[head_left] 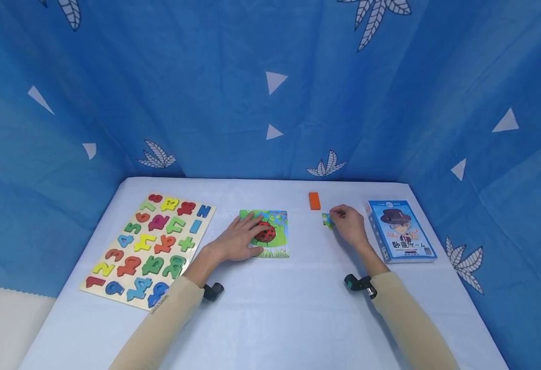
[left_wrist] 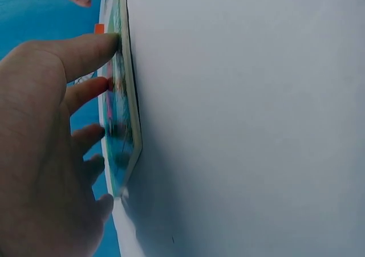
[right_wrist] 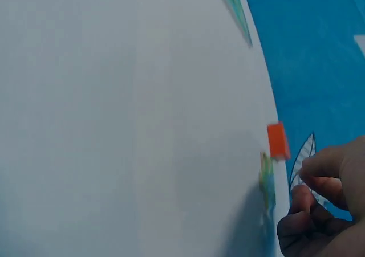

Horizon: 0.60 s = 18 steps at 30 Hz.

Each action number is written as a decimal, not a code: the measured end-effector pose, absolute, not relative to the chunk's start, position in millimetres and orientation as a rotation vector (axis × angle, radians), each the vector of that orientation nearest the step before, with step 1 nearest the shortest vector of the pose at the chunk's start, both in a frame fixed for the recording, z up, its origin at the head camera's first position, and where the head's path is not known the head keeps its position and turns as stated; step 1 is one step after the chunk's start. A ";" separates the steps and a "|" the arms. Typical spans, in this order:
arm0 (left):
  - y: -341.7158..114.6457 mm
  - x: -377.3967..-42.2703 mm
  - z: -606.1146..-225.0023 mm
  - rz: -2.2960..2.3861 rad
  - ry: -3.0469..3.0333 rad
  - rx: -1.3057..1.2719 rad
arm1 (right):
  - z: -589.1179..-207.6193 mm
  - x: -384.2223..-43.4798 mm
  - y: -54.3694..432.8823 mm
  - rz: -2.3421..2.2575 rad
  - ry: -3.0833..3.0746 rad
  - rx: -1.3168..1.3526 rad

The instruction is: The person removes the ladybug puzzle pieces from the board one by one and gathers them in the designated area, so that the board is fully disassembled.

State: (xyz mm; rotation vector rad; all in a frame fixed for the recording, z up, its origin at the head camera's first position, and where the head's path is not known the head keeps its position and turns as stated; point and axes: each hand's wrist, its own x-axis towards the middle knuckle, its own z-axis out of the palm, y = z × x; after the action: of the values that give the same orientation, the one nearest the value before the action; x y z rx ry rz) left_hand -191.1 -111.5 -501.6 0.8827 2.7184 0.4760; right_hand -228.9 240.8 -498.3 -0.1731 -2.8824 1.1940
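Note:
A square ladybug puzzle [head_left: 277, 246] lies on the table, green and blue with a red spotted ladybug at its centre. My left hand [head_left: 240, 240] rests over its left part, fingers spread; the left wrist view shows the thumb [left_wrist: 91, 54] right at the puzzle's edge. Farther right lies a small green and blue puzzle piece [head_left: 327, 220], partly covered by my right hand [head_left: 350, 225] in the head view. In the right wrist view my curled right fingers [right_wrist: 302, 228] appear above that piece [right_wrist: 267, 183], with nothing showing between them.
An orange block [head_left: 314, 201] lies behind the small piece. At the left is a wooden number board [head_left: 205, 218] with several coloured numbers. A blue game box [head_left: 404, 231] sits to the right of my right hand. Blue curtain [head_left: 233, 103] hangs behind the table.

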 end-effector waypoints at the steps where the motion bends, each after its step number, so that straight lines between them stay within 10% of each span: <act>1: -111.8 -190.6 -501.1 0.471 2.723 0.873 | -497.3 -226.4 236.2 1.206 -2.869 -0.141; 18: -114.7 -189.6 -502.4 0.449 2.723 0.797 | -499.6 -219.4 145.9 1.315 -2.933 0.397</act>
State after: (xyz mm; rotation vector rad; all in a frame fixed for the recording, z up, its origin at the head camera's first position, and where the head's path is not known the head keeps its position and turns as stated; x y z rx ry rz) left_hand -189.6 -114.7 -502.4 0.7972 2.7227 0.4487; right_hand -219.4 145.9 -499.6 0.3970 -2.9329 1.3146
